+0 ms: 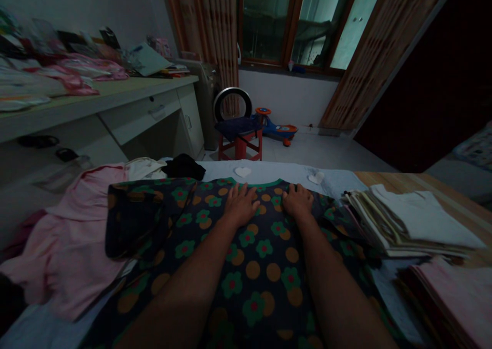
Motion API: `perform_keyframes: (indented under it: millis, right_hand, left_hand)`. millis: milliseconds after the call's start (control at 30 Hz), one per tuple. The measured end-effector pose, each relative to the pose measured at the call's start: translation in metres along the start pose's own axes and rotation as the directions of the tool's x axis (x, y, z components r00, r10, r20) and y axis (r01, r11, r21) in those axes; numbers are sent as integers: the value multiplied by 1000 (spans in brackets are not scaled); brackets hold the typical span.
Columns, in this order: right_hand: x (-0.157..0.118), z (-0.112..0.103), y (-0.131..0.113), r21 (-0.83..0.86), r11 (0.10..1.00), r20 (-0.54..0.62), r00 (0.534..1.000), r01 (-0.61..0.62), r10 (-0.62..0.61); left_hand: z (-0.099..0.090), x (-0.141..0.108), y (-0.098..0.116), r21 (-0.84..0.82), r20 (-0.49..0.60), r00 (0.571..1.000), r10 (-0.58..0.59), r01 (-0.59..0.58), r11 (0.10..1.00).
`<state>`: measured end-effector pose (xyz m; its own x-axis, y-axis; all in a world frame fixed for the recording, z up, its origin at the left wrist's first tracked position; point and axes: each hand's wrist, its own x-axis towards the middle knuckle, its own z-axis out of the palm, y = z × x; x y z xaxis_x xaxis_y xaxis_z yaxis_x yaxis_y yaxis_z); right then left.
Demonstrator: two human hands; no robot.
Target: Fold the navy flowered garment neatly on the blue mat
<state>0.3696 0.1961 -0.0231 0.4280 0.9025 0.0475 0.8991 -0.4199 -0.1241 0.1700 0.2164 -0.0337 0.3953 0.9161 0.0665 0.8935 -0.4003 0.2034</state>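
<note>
A dark shirt point(253, 246) printed with green flowers and orange dots lies spread out in front of me, its neckline edged in green at the far end. Flat on its upper part, left of the neckline, rests my left hand point(241, 204), fingers spread. My right hand point(298, 200) lies on the shirt to the right of the neckline, its fingers also apart and pointing away from me. Neither hand grips the cloth. One sleeve point(134, 218) reaches left, over the edge of a pink garment point(77, 236). The other sleeve is partly hidden in shadow at the right.
Folded clothes point(415, 216) stand stacked at the right, with a second pile point(453, 292) nearer me. A black cloth point(184, 167) lies past the left sleeve. Beyond are a red stool point(240, 146), a ride-on toy point(279, 128) and a cluttered desk point(138, 105).
</note>
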Motion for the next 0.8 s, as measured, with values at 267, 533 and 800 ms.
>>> perform_keyframes:
  millis: [267,533,800]
  right_hand:
    - [12,7,13,46,999,151,989,2,-9]
    - [21,7,26,32,998,113,992,52,-55]
    - [23,7,25,157,985,-176,983,72,-44]
  left_hand:
    - [0,2,-7,22,-15,996,-90,91,996]
    - [-5,5,-19,18,-41,977,-209,210,978]
    - [-3,6,-22,12,-106,961,-254,257,966]
